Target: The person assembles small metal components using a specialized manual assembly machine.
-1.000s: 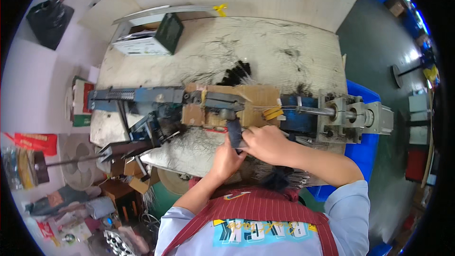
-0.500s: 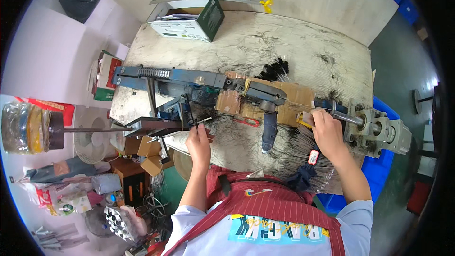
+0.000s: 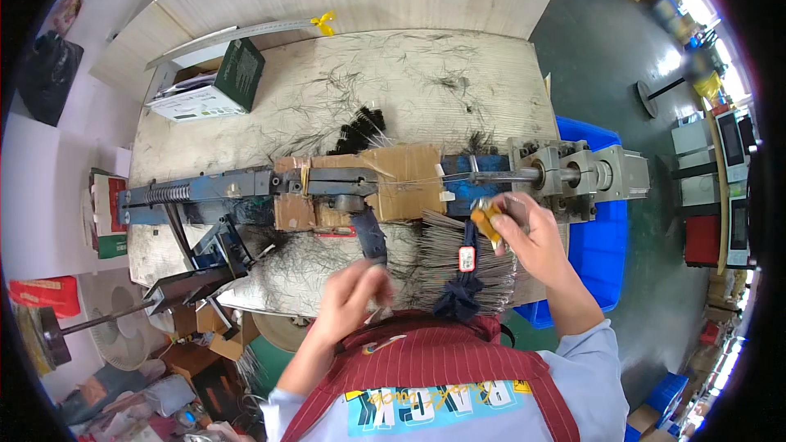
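My right hand (image 3: 530, 237) is closed round a small yellow piece (image 3: 485, 221) with metal at its end, held just in front of the machine's right part. Its kind is not clear. My left hand (image 3: 352, 299) has its fingers curled by the lower end of a lever handle wrapped in dark blue cloth (image 3: 372, 239). Whether it touches the handle or holds anything is hidden. Thin wire (image 3: 417, 182) stretches between the machine's grey clamp jaw (image 3: 344, 178) and the metal spindle (image 3: 508, 176). Below it lies a bundle of metal wires (image 3: 438, 258).
Black twisted brushes (image 3: 359, 131) lie behind the machine, with loose bristles scattered over the table (image 3: 311, 65). A green and white box (image 3: 209, 86) and a metal ruler (image 3: 237, 33) are at the back left. A blue bin (image 3: 598, 237) stands at the right; a weighted lever (image 3: 106, 318) juts out left.
My left hand has left the bristle holder at the left and moved right, towards the wrapped handle. My right hand has drawn away from the spindle with the yellow piece. The view has shifted right.
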Motion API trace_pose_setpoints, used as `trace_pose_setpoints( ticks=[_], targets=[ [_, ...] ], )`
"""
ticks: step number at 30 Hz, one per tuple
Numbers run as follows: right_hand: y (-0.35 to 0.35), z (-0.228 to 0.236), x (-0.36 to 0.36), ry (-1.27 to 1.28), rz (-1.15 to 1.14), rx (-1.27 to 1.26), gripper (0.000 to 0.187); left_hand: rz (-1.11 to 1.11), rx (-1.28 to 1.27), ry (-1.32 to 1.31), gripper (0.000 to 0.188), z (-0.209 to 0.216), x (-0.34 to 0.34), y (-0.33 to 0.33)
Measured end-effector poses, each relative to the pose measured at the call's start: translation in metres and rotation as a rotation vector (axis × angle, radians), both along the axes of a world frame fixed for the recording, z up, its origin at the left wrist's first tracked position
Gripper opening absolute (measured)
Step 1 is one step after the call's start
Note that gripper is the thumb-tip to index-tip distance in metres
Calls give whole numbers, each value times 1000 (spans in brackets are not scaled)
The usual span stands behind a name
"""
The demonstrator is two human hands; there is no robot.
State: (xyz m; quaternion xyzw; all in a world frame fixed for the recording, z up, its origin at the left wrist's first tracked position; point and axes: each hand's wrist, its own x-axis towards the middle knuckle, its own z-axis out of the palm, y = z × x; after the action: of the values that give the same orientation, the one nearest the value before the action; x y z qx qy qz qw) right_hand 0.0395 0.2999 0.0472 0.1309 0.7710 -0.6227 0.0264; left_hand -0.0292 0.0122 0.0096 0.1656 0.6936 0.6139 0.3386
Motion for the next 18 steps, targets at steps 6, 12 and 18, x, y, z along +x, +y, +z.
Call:
trace_pose_setpoints(
  ticks=[6, 12, 18],
  targets=[
    [-10, 11, -32, 260, -106, 216, 22, 52, 296, -501, 30, 5, -34, 116],
    [-14, 5, -50, 500, 6, 816, 26, 427, 378, -406, 30, -15, -31, 119],
    [-25, 3, -48, 596, 408, 1323, 24, 499, 339, -205, 29, -31, -27, 114]
  ],
)
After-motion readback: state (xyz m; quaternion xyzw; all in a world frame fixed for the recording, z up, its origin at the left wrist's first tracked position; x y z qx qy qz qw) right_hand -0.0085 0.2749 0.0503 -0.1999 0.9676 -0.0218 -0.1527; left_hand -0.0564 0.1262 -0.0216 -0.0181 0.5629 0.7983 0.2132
